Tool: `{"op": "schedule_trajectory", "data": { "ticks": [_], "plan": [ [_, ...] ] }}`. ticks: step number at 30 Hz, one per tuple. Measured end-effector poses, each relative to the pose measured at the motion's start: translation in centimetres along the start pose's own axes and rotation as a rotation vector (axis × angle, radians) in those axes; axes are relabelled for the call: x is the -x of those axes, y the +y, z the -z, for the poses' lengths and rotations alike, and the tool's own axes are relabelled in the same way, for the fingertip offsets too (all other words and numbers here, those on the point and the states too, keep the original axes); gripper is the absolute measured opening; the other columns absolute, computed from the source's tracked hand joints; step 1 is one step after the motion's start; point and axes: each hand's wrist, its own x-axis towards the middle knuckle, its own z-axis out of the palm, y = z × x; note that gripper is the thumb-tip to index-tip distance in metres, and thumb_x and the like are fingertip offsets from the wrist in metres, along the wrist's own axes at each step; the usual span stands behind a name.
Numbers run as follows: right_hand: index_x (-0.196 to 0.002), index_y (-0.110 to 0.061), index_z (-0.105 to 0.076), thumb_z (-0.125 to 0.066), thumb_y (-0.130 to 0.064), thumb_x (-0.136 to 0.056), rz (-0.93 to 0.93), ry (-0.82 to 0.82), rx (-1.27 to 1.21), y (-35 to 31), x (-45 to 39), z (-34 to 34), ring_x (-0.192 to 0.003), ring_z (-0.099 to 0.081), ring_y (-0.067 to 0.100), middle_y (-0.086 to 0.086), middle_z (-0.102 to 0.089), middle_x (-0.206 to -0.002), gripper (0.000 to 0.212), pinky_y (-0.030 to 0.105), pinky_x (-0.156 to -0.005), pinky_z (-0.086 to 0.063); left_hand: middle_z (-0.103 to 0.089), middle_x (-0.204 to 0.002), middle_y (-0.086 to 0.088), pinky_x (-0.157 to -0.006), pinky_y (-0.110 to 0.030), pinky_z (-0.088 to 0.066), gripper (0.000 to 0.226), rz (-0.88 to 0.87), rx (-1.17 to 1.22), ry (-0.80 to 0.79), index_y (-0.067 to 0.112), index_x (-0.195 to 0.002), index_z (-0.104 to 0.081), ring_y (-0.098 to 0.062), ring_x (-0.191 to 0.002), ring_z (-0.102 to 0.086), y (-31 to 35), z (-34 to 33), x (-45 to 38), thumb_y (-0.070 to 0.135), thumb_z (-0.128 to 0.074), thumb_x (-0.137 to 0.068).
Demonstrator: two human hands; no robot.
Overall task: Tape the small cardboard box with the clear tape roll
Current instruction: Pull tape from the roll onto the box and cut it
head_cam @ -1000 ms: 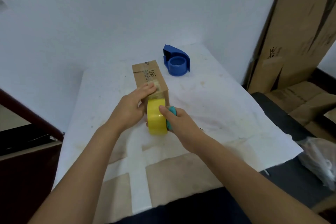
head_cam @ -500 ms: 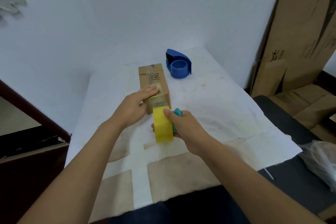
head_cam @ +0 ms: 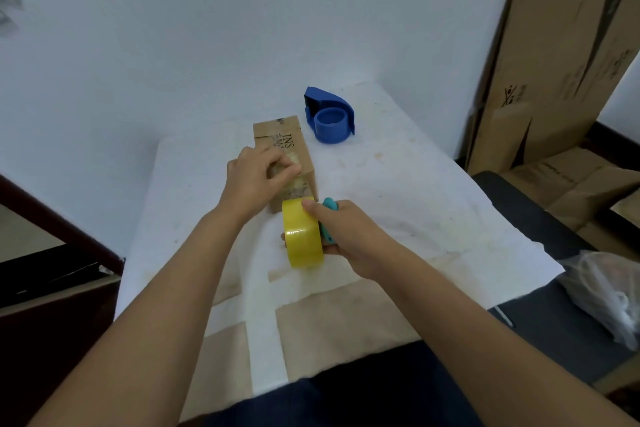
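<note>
A small brown cardboard box (head_cam: 289,142) printed "INS" lies on the white table (head_cam: 398,191). My left hand (head_cam: 254,180) rests on the box's near top, fingers curled and pressing where a strip of clear tape runs down the near end. My right hand (head_cam: 346,236) grips the yellowish clear tape roll (head_cam: 302,236), held on edge just in front of the box, along with a teal tool (head_cam: 329,218) partly hidden behind the roll. The tape strip stretches from the roll up onto the box.
A blue tape dispenser (head_cam: 329,114) stands behind the box at the back of the table. Flattened cardboard sheets (head_cam: 561,55) lean on the wall at the right. A plastic bag (head_cam: 609,291) lies at the right edge. Dark wooden furniture (head_cam: 52,288) sits left.
My left hand has slid further onto the box top, with its fingers curled over the tape. The roll has drawn slightly back toward me, away from the box's near end.
</note>
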Motion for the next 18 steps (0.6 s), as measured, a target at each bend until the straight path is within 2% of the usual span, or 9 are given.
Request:
{"op": "schedule_trajectory", "data": {
  "ticks": [3, 6, 12, 18],
  "plan": [
    [-0.122, -0.011, -0.058, -0.061, -0.054, -0.08, -0.006, -0.001, -0.008, 0.0, -0.2, -0.1, -0.104, -0.07, 0.031, 0.016, -0.069, -0.117, 0.06, 0.047, -0.094, -0.056, -0.061, -0.1, 0.01, -0.085, -0.039, -0.033, 0.025, -0.054, -0.021, 0.022, 0.025, -0.09, -0.066, -0.015, -0.095, -0.048, -0.3, -0.2, 0.1, 0.049, -0.062, -0.087],
    [-0.123, -0.013, -0.058, -0.062, -0.058, -0.074, -0.027, -0.018, -0.007, -0.1, -0.3, -0.2, -0.106, -0.069, 0.03, 0.014, -0.069, -0.119, 0.067, 0.046, -0.095, -0.055, -0.061, -0.101, 0.006, -0.083, -0.037, -0.03, 0.034, -0.089, -0.075, 0.043, 0.023, -0.091, -0.065, -0.016, -0.093, -0.046, -0.5, -0.8, 0.4, 0.055, -0.054, -0.086],
    [-0.123, -0.01, -0.058, -0.058, -0.045, -0.091, -0.048, -0.046, -0.04, -0.4, -0.2, 0.2, -0.109, -0.068, 0.029, 0.015, -0.068, -0.121, 0.048, 0.045, -0.095, -0.055, -0.062, -0.096, 0.005, -0.081, -0.032, -0.026, 0.039, -0.171, -0.146, 0.083, 0.023, -0.09, -0.062, -0.018, -0.089, -0.047, -1.1, -1.2, 0.4, 0.059, -0.048, -0.085],
    [-0.115, -0.01, -0.06, -0.056, -0.043, -0.094, -0.058, -0.032, -0.017, -1.2, 0.2, 0.2, -0.109, -0.067, 0.027, 0.012, -0.068, -0.119, 0.039, 0.042, -0.094, -0.056, -0.061, -0.098, 0.003, -0.08, -0.032, -0.026, 0.042, -0.236, -0.208, 0.099, 0.022, -0.093, -0.06, -0.02, -0.091, -0.048, -1.6, -1.6, 0.5, 0.061, -0.047, -0.086]
  ]
}}
